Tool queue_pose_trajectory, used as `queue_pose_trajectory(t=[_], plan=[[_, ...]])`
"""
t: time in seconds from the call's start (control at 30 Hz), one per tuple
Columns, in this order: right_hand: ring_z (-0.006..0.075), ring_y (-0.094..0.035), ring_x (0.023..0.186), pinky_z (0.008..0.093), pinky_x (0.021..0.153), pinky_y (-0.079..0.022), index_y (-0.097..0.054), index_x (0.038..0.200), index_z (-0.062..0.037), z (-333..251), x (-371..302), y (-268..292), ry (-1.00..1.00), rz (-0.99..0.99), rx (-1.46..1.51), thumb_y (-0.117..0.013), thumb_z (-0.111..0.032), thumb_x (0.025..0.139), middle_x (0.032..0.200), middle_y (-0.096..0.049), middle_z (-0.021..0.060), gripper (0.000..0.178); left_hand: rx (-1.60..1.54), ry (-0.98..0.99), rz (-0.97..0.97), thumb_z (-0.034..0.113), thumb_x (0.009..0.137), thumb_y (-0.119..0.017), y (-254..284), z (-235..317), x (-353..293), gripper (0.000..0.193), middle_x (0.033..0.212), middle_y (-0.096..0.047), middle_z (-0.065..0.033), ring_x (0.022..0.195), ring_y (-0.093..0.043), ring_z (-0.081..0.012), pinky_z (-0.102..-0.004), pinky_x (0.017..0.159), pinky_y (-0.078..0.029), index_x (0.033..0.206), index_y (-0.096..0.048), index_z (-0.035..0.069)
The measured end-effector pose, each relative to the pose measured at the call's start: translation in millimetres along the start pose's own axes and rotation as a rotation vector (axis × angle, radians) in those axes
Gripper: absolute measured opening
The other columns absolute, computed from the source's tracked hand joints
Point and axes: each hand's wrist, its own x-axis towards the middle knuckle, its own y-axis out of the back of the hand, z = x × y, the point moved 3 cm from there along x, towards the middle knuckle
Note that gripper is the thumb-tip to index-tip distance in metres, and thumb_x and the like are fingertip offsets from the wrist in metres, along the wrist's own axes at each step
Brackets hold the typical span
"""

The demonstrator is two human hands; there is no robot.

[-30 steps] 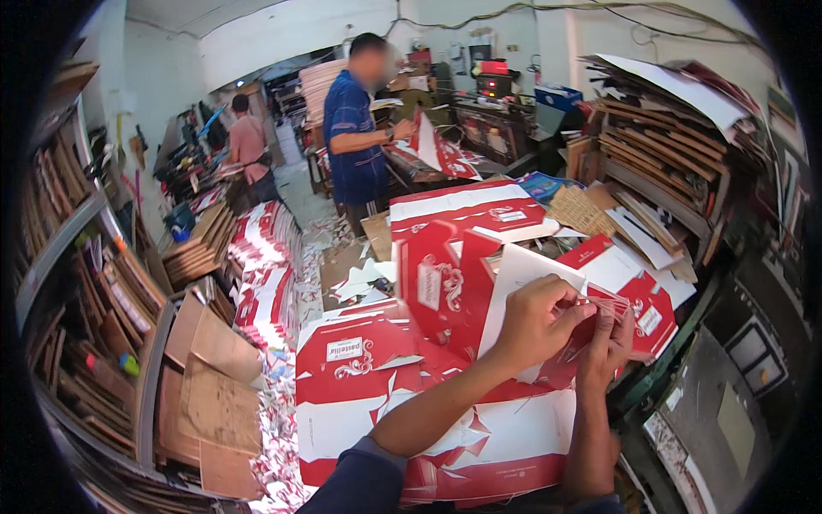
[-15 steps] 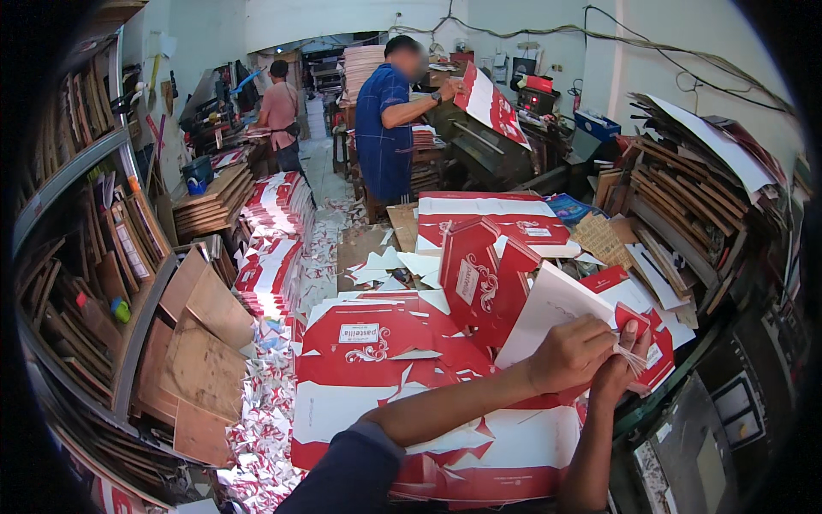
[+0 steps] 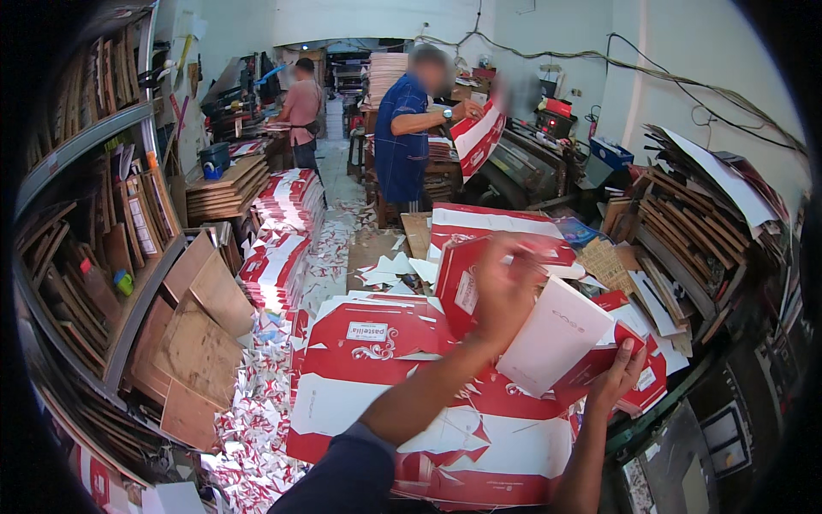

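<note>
My right hand point(image 3: 615, 375) grips the right edge of a folded red-and-white printed carton sheet point(image 3: 556, 338), which stands up at a slant over the pile. My left hand point(image 3: 507, 291) is raised across the sheet's upper left side, in front of a red carton panel point(image 3: 455, 270). Motion smears its fingers, so whether they hold anything is not visible. Beneath both forearms lies a stack of flat red-and-white die-cut carton sheets point(image 3: 342, 403) with torn edges.
Paper scraps point(image 3: 253, 428) heap on the floor at left, beside wooden boards point(image 3: 201, 360) and a loaded shelf point(image 3: 141, 330). Stacked sheets point(image 3: 278, 265) stand behind them. A person in blue point(image 3: 401, 146) handles a sheet at a machine; another point(image 3: 304, 111) stands farther back. Boards point(image 3: 685, 223) pile up at right.
My left hand has moved up and left, away from my right hand. The pale strips between the hands no longer show. The person in blue has lowered their sheet.
</note>
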Motion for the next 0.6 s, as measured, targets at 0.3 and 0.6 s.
queue_pose_trajectory(t=[0.3,0.6], plan=[[0.0256,-0.053,0.118,0.036,0.106,-0.038,-0.047,0.138,0.0124,26.1,12.6,18.2,-0.136,-0.026,-0.074,-0.06,-0.042,0.1,0.128,-0.057,0.0209,0.068,-0.321,0.172,0.769,0.053,0.093,-0.066,208.5,33.6,88.8,0.092,0.146,-0.041,-0.0198,0.13,-0.047,-0.0294,-0.0427,0.105,-0.041,0.153,-0.023,-0.001],[0.0175,-0.058,0.091,0.0303,0.083,-0.046,-0.062,0.117,0.0024,12.3,19.6,1.6,-0.091,-0.046,-0.048,-0.056,-0.042,0.102,0.104,-0.065,0.0098,0.048,0.832,-0.339,-0.63,0.047,0.078,-0.078,-28.2,-11.0,-34.2,0.077,0.135,-0.052,-0.0158,0.134,-0.042,-0.0334,-0.0571,0.117,-0.02,0.137,-0.051,0.006]])
